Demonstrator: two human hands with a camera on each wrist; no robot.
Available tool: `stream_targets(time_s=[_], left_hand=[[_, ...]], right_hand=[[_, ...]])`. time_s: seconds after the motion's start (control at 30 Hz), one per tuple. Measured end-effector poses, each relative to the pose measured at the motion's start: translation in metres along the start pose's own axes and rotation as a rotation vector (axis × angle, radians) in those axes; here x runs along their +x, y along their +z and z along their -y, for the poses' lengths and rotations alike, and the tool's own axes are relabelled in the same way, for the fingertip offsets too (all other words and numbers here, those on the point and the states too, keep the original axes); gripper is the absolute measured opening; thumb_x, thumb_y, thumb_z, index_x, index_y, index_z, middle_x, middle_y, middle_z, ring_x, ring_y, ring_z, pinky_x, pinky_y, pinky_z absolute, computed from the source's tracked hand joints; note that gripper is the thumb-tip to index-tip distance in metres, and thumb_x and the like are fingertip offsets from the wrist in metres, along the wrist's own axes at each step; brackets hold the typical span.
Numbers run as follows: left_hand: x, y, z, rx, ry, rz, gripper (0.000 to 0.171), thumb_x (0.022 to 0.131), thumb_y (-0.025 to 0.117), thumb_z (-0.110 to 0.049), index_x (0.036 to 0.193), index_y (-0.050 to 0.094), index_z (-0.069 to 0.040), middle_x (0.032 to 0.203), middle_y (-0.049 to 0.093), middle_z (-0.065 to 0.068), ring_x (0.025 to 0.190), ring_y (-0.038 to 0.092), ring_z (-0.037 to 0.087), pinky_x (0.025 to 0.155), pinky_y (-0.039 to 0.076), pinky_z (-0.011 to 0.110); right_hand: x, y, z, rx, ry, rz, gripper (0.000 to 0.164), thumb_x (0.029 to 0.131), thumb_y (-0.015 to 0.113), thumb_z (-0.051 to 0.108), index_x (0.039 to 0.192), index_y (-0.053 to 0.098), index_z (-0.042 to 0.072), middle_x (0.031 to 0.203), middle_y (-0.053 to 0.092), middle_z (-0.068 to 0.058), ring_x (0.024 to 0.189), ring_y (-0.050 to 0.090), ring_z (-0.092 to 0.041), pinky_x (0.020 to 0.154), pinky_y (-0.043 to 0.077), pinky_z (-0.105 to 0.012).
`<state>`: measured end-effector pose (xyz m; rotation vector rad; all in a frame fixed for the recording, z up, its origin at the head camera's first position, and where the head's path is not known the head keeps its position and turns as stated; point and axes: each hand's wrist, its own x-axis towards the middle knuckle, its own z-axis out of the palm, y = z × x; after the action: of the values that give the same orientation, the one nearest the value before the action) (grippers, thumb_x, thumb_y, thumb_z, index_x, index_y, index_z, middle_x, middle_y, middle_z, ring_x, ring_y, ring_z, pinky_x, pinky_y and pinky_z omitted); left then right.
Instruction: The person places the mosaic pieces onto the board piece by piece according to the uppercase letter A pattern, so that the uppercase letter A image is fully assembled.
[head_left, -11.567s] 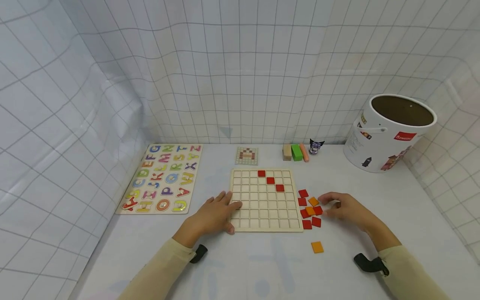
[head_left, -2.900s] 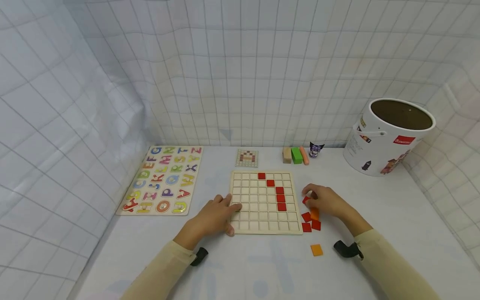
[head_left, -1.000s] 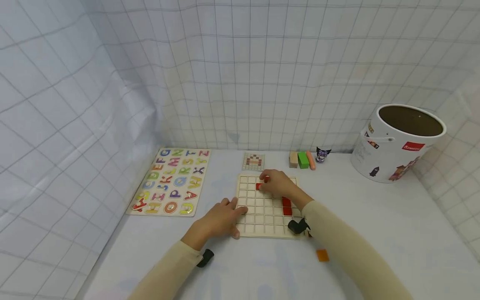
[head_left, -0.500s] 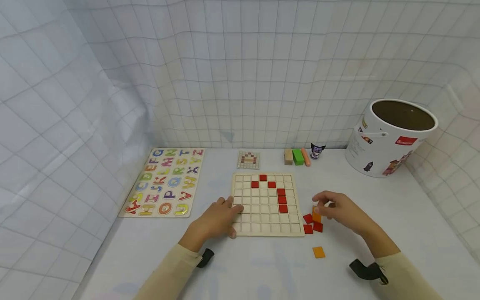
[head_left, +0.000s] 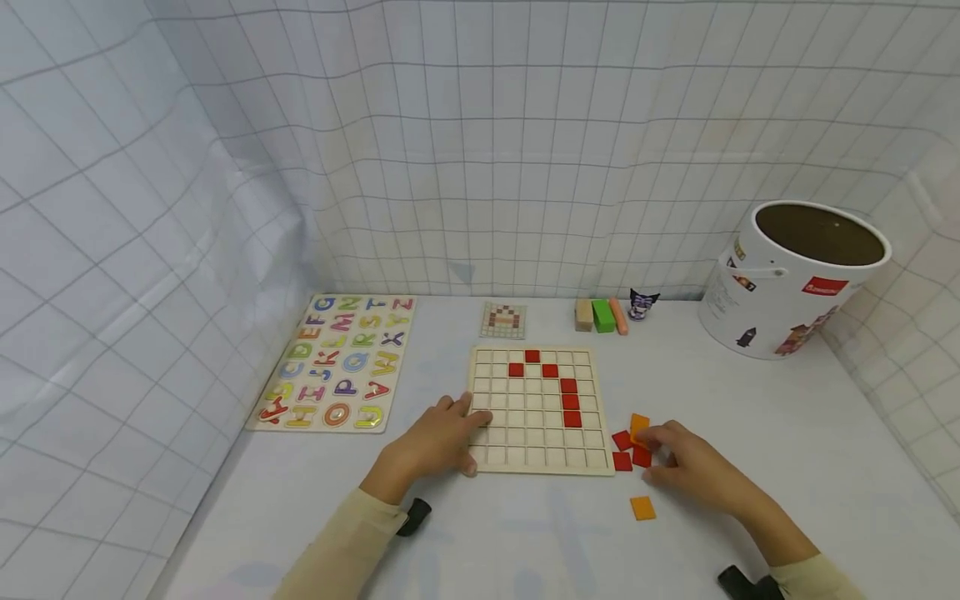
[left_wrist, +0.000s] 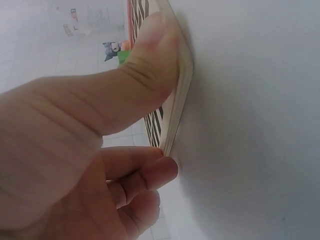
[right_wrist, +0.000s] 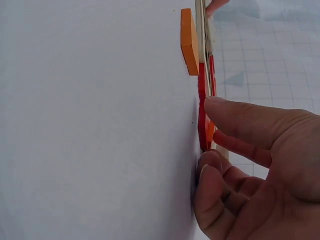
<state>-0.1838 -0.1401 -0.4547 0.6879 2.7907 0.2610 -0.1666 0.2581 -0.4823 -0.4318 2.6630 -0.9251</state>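
Note:
My left hand (head_left: 438,437) holds the left edge of a pale wooden grid board (head_left: 510,467). In the left wrist view, its thumb lies on the board's edge and curled fingers touch the rim. Several red tiles (head_left: 572,419) sit in the grid, forming a peak and a column on the right. My right hand (head_left: 701,471) is at a small pile beside the board, thumb and index finger apart. Its fingertips are by a red tile (head_left: 642,456) and an orange tile (head_left: 639,427); any grip is unclear. Another orange tile (head_left: 642,508) lies nearer me.
An alphabet puzzle board (head_left: 330,367) lies at the left. Behind the grid are a small pattern card (head_left: 503,320), a tan block (head_left: 583,316), a green block (head_left: 603,316), an orange stick (head_left: 618,317) and a small figurine (head_left: 642,305). A white bucket (head_left: 787,292) stands back right.
Red tiles have been added down the grid's right side and left of the peak. My right hand has gone from the grid back to the pile. My left hand stays at the board.

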Motion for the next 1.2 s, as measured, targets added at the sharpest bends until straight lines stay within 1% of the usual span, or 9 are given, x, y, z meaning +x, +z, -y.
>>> stream_targets(time_s=[0.2, 0.33, 0.43, 0.6, 0.7, 0.87, 1.0, 1.1, 1.2], left_hand=[[0.0, 0.0, -0.004, -0.034, -0.02, 0.033, 0.079, 0.075, 0.09, -0.032, 0.146, 0.057, -0.018, 0.16, 0.037, 0.023, 0.138, 0.042, 0.04, 0.111, 0.039, 0.053], [-0.001, 0.0, -0.003, -0.024, -0.034, 0.029, 0.08, 0.074, 0.09, -0.033, 0.146, 0.057, -0.019, 0.16, 0.037, 0.022, 0.138, 0.042, 0.039, 0.111, 0.039, 0.052], [-0.001, 0.0, -0.002, -0.03, -0.03, 0.02, 0.08, 0.074, 0.09, -0.032, 0.146, 0.057, -0.019, 0.16, 0.037, 0.023, 0.138, 0.042, 0.04, 0.111, 0.039, 0.052], [-0.001, 0.0, 0.0, -0.04, -0.025, 0.015, 0.079, 0.075, 0.089, -0.032, 0.146, 0.057, -0.018, 0.16, 0.037, 0.023, 0.138, 0.042, 0.04, 0.111, 0.039, 0.052], [-0.001, 0.0, 0.0, -0.043, -0.022, 0.014, 0.079, 0.075, 0.089, -0.032, 0.146, 0.057, -0.018, 0.16, 0.036, 0.023, 0.137, 0.042, 0.04, 0.11, 0.04, 0.052], [0.0, 0.002, 0.0, -0.031, -0.021, 0.01, 0.079, 0.075, 0.089, -0.032, 0.146, 0.057, -0.018, 0.16, 0.037, 0.024, 0.138, 0.042, 0.04, 0.111, 0.039, 0.052], [0.0, 0.002, -0.002, -0.021, -0.03, 0.018, 0.079, 0.075, 0.09, -0.032, 0.146, 0.057, -0.018, 0.159, 0.038, 0.023, 0.139, 0.042, 0.039, 0.112, 0.039, 0.051], [0.0, 0.001, -0.003, -0.027, -0.04, 0.028, 0.079, 0.076, 0.09, -0.032, 0.146, 0.057, -0.018, 0.16, 0.037, 0.023, 0.139, 0.042, 0.04, 0.112, 0.039, 0.051], [0.001, -0.001, -0.004, -0.022, -0.038, 0.029, 0.079, 0.076, 0.09, -0.031, 0.146, 0.056, -0.018, 0.159, 0.037, 0.023, 0.139, 0.042, 0.04, 0.112, 0.039, 0.052]], right_hand=[[0.001, 0.005, 0.002, -0.08, -0.007, -0.036, 0.049, 0.086, 0.082, 0.022, 0.131, 0.067, 0.008, 0.108, 0.06, 0.001, 0.09, 0.051, -0.015, 0.071, 0.046, -0.024], [0.001, 0.007, 0.007, -0.142, -0.004, -0.049, 0.056, 0.085, 0.082, 0.021, 0.136, 0.064, 0.006, 0.103, 0.057, 0.001, 0.086, 0.05, -0.015, 0.067, 0.045, -0.024], [0.002, 0.008, 0.01, -0.158, -0.008, -0.059, 0.051, 0.085, 0.083, 0.018, 0.131, 0.067, 0.007, 0.099, 0.057, 0.002, 0.084, 0.05, -0.015, 0.065, 0.044, -0.024], [0.005, 0.008, 0.012, -0.132, 0.001, -0.066, 0.033, 0.084, 0.083, 0.016, 0.114, 0.071, 0.012, 0.096, 0.062, 0.004, 0.083, 0.052, -0.014, 0.069, 0.049, -0.025], [0.005, 0.008, 0.012, -0.104, 0.02, -0.057, 0.028, 0.084, 0.083, 0.016, 0.109, 0.07, 0.012, 0.092, 0.062, 0.004, 0.083, 0.054, -0.014, 0.071, 0.051, -0.025], [0.004, 0.008, 0.011, -0.065, 0.032, -0.041, 0.03, 0.083, 0.084, 0.015, 0.108, 0.069, 0.01, 0.086, 0.058, 0.003, 0.082, 0.053, -0.015, 0.069, 0.05, -0.025], [0.003, 0.008, 0.01, -0.033, 0.02, -0.049, 0.024, 0.083, 0.08, 0.01, 0.104, 0.069, 0.008, 0.086, 0.058, 0.003, 0.081, 0.053, -0.016, 0.069, 0.049, -0.024], [0.001, 0.006, 0.007, -0.007, 0.007, -0.06, 0.02, 0.084, 0.077, 0.009, 0.102, 0.069, 0.008, 0.087, 0.059, 0.002, 0.082, 0.054, -0.016, 0.07, 0.049, -0.023], [0.0, 0.004, 0.006, 0.014, 0.003, -0.079, 0.021, 0.087, 0.076, 0.01, 0.106, 0.068, 0.007, 0.093, 0.063, 0.002, 0.086, 0.056, -0.016, 0.073, 0.051, -0.023]])
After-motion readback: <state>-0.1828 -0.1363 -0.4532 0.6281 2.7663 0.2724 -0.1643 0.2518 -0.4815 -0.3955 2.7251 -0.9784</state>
